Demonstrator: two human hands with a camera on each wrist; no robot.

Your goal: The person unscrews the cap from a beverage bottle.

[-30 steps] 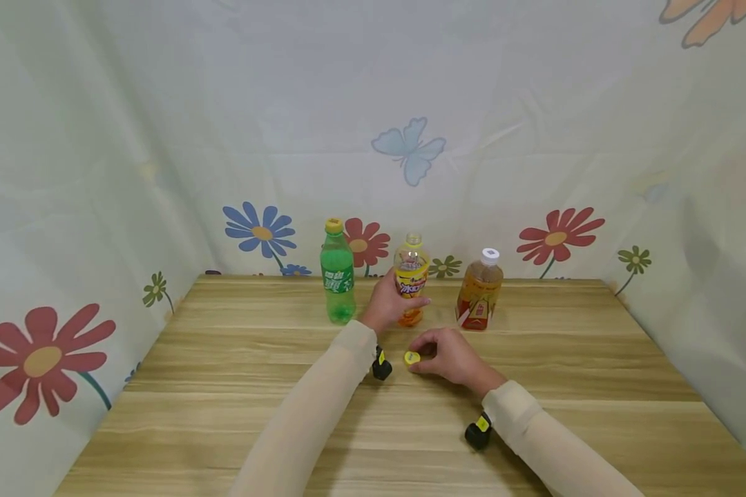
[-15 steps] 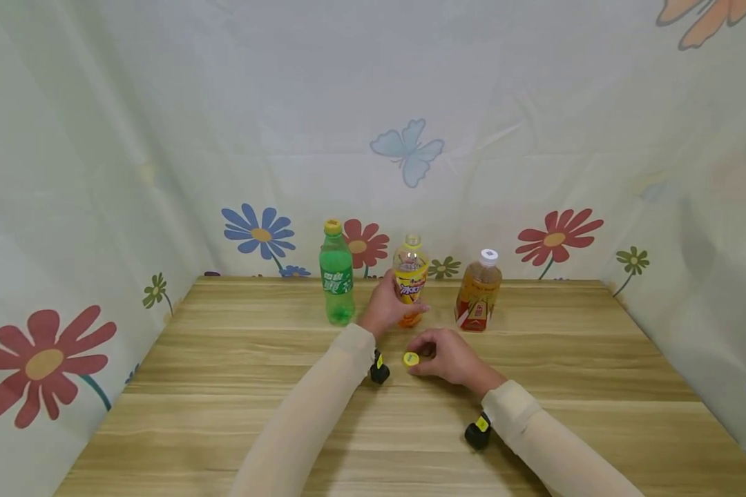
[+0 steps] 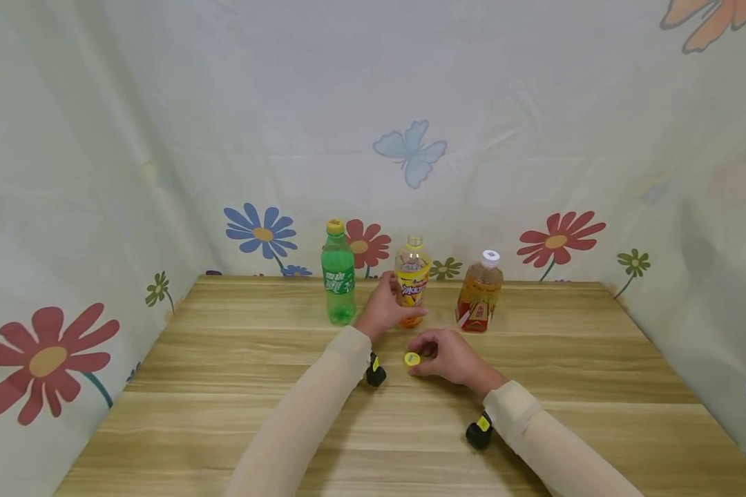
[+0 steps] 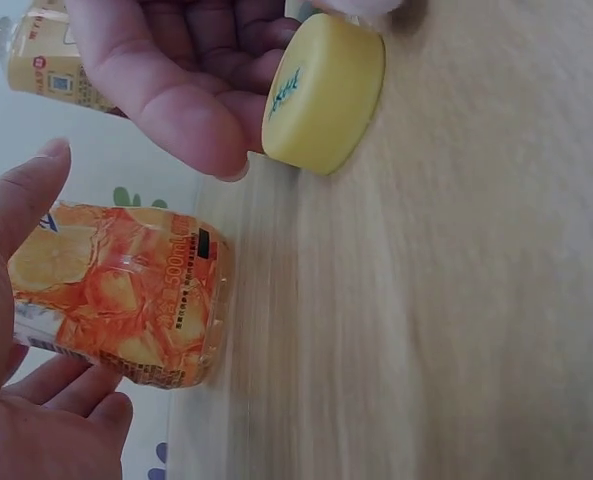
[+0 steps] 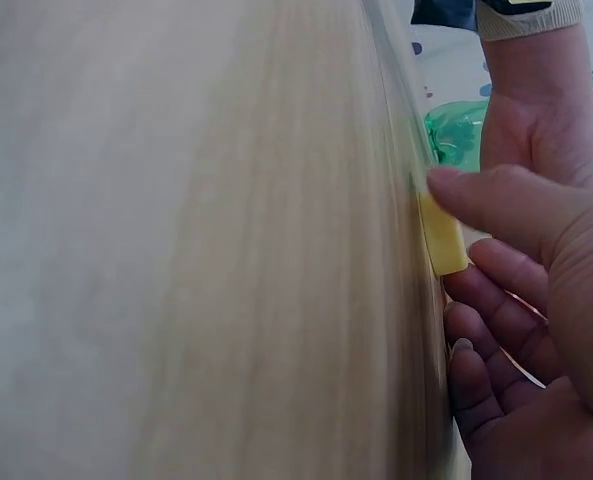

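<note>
An open orange drink bottle [image 3: 413,275] stands uncapped at the back middle of the wooden table [image 3: 224,386]. My left hand [image 3: 390,305] is cupped loosely about its lower part; in the left wrist view the thumb [image 4: 21,230] and fingers [image 4: 61,400] are fairly straight on either side of the orange bottle [image 4: 126,300]. My right hand [image 3: 427,357] rests on the table in front of the bottle and pinches its yellow cap [image 3: 412,359] between thumb and fingers. The yellow cap [image 4: 324,90] lies on its side against the wood; the right wrist view shows the cap [image 5: 443,235] edge-on.
A green soda bottle [image 3: 338,273] with a yellow cap stands left of the orange one. An amber tea bottle [image 3: 480,293] with a white cap stands to its right. Flower-print cloth [image 3: 99,207] walls off the table's left, back and right sides.
My left wrist has drawn back a little toward me and the grasp on the orange bottle has loosened. The right hand with the cap has stayed put.
</note>
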